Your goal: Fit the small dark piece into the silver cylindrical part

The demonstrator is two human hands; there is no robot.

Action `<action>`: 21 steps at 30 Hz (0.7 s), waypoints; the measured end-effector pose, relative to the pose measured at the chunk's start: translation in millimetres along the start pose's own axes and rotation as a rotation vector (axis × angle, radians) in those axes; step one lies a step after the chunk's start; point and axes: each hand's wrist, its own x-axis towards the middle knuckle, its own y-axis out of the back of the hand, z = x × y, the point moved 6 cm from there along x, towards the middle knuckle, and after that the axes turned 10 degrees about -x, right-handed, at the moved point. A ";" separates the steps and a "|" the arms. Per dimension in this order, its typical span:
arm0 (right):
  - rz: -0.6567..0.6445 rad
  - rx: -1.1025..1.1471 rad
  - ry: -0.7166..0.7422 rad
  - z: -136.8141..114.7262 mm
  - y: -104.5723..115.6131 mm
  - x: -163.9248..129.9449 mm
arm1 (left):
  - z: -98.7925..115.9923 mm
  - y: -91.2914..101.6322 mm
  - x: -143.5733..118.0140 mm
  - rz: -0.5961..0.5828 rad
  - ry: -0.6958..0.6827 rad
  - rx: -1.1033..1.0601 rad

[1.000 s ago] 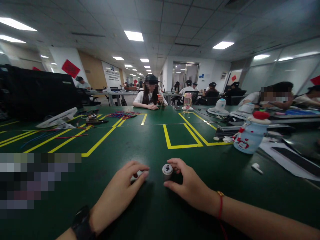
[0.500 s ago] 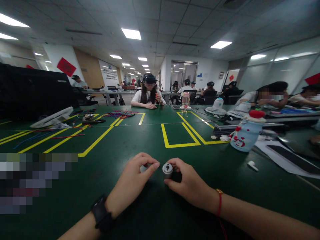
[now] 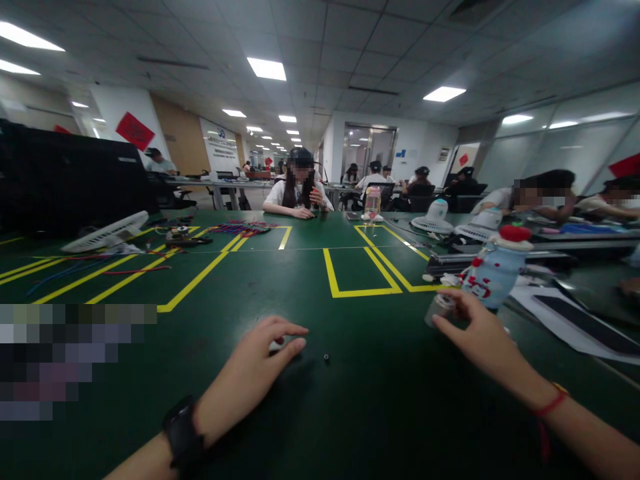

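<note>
My right hand point(image 3: 473, 327) is closed round a small silver metal cylinder point(image 3: 438, 312), which looks like a small motor. The thumb and fingers grip its sides near the blue bottle point(image 3: 494, 270), and motion blurs it a little. My left hand point(image 3: 265, 363) hovers over the green table point(image 3: 280, 427), thumb and index finger apart, with nothing seen between them. Just right of its fingertips a tiny dark round part point(image 3: 327, 358) lies on the table.
Yellow tape point(image 3: 367, 293) marks boxes on the table. Loose wires point(image 3: 245, 229) and a white fan point(image 3: 107, 232) lie left. A black tablet-like slab point(image 3: 590, 323) rests on paper at right. Across the table sits a person point(image 3: 297, 190); others work behind.
My right hand has carried the metal cylinder right and away from me, towards the bottle. My left hand has drawn back slightly and its fingers have parted. The tiny dark part now shows.
</note>
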 end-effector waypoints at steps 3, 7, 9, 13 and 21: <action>-0.010 -0.117 -0.070 40.9 8.6 0.0 | -20.9 24.1 -8.4 0.027 0.091 0.003; -0.093 -0.167 -0.081 63.1 5.8 -3.6 | -49.4 39.9 -20.2 0.048 0.225 0.011; 0.005 -0.282 -0.072 56.2 10.7 -5.5 | -55.2 39.9 -23.2 0.063 0.232 0.012; 0.129 -0.348 0.186 -11.8 9.1 -17.3 | -57.5 32.2 -22.9 0.063 0.203 0.022; -0.387 0.058 0.733 -176.5 -68.4 -58.2 | -58.2 32.7 -21.8 0.086 0.197 0.061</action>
